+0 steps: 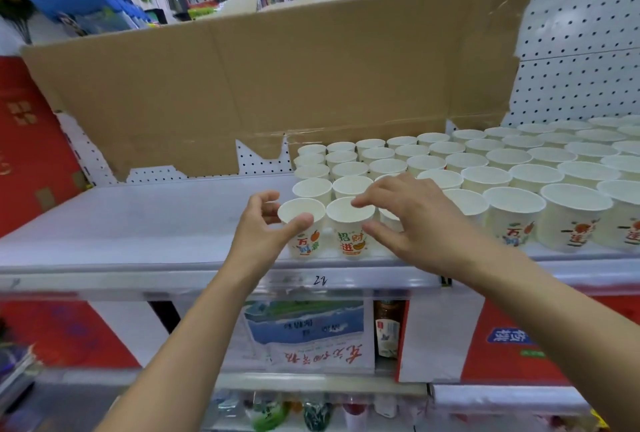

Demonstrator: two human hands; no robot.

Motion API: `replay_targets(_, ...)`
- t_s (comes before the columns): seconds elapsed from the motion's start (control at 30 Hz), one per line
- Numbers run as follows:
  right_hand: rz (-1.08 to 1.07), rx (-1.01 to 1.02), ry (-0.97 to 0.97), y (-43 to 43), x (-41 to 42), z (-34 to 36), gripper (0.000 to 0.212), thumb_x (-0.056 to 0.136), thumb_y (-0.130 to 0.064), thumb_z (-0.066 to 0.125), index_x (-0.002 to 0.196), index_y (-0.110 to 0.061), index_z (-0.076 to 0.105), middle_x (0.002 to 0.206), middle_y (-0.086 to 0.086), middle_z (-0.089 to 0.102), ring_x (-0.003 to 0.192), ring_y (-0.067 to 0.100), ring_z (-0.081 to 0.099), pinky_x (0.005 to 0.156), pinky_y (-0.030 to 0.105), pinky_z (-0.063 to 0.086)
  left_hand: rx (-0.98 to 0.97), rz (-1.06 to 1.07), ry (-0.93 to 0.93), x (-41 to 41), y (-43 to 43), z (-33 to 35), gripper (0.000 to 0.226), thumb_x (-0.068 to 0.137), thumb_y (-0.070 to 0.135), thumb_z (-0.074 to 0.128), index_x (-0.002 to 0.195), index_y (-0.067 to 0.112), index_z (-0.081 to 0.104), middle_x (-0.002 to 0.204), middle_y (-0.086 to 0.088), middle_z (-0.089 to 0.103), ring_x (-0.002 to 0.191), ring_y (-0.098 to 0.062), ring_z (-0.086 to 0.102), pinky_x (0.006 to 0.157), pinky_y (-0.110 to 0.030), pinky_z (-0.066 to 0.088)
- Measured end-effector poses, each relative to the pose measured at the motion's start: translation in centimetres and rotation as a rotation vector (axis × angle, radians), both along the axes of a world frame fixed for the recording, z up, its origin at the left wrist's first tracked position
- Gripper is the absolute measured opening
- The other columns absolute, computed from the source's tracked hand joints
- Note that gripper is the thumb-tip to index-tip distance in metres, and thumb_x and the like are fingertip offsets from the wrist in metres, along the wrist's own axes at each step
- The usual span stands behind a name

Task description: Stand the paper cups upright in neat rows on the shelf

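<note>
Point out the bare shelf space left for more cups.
Free: the flat white shelf left of the white printed paper cups, bordered behind by the brown cardboard sheet. Crowded: everything rightward, rim to rim.

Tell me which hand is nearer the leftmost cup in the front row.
Left. The left hand grips the leftmost cup around its rim. The right hand is one place to the right, fingers pinching the rim of the neighbouring cup.

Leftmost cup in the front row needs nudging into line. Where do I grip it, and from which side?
Pinch the leftmost cup across its upper wall just under the rim, coming from the open left and front. Neighbouring cups crowd its right and back, and the wall narrows toward the base.
</note>
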State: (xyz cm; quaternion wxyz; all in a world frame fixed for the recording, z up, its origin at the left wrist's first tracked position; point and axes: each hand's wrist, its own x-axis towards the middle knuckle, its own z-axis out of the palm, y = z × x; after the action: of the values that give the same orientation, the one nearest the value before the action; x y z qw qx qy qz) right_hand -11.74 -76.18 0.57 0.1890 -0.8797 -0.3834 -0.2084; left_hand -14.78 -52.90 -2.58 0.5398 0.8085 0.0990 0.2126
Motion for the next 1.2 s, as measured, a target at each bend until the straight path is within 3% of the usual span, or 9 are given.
replay_targets(0.2,-0.024,-0.121,0.027,0.5,0.8,-0.2,0.031,0.096,-0.039,0.051,0.126,-0.037,0.057,0.127,-0.013,0.057,0.120,0.013,0.044,0.098,0.033,0.031,-0.021,-0.062,0.011,0.3,-0.1,0.1,0.065,0.081,0.034,0.075,0.137,0.024,0.044,0.119,0.007,0.056,0.110,-0.013,0.055,0.088,-0.030,0.046)
replay_targets(0.4,-0.016,-0.102,-0.022,0.8,1.5,-0.9,0.025,0.096,-0.032,0.052,0.117,-0.034,0.066,0.115,-0.011,0.063,0.107,0.016,0.050,0.078,0.029,0.035,0.037,-0.040,0.002,0.3,0.1,0.2,0.055,0.085,0.037,0.070,0.134,0.028,0.047,0.130,0.005,0.054,0.113,-0.013,0.053,0.088,-0.030,0.046)
replay_targets(0.5,-0.021,-0.088,-0.075,1.0,1.8,-1.3,0.020,0.094,-0.030,0.056,0.108,-0.031,0.071,0.104,-0.008,0.067,0.100,0.019,0.053,0.073,0.031,0.035,0.224,-0.050,-0.094,0.1,0.6,-0.1,0.039,0.082,0.041,0.071,0.119,0.035,0.059,0.131,0.011,0.051,0.120,-0.008,0.047,0.097,-0.030,0.042)
replay_targets(0.63,-0.033,-0.083,-0.098,1.4,2.0,-1.4,0.018,0.093,-0.030,0.058,0.105,-0.030,0.072,0.098,-0.007,0.069,0.096,0.021,0.054,0.071,0.034,0.038,0.581,-0.102,-0.199,0.3,1.4,-0.7,0.021,0.075,0.041,0.077,0.094,0.032,0.074,0.132,0.018,0.049,0.133,-0.004,0.027,0.108,-0.029,0.024)
replay_targets(0.73,-0.029,-0.080,-0.113,1.5,2.1,-1.5,0.018,0.092,-0.030,0.059,0.104,-0.029,0.072,0.096,-0.006,0.069,0.094,0.022,0.056,0.071,0.035,0.040,0.634,-0.096,-0.218,0.6,1.6,-0.7,0.014,0.076,0.038,0.076,0.085,0.028,0.076,0.131,0.018,0.052,0.135,-0.003,0.023,0.111,-0.034,0.025)
replay_targets(1.0,-0.043,-0.099,-0.096,1.6,2.0,-1.5,0.023,0.094,-0.034,0.054,0.111,-0.032,0.069,0.106,-0.009,0.066,0.102,0.017,0.052,0.076,0.031,0.036,0.651,-0.116,-0.178,0.4,1.8,-0.5,0.015,0.077,0.042,0.074,0.087,0.031,0.074,0.131,0.019,0.052,0.134,0.000,0.022,0.112,-0.040,0.028)
replay_targets(1.2,-0.051,-0.097,-0.074,1.5,2.0,-1.7,0.027,0.093,-0.037,0.056,0.117,-0.031,0.066,0.113,-0.008,0.066,0.107,0.020,0.054,0.084,0.034,0.035,0.686,-0.094,-0.252,-0.1,1.7,-0.4,0.043,0.072,0.050,0.074,0.109,0.029,0.069,0.130,0.016,0.053,0.136,-0.005,0.025,0.110,-0.035,0.029)
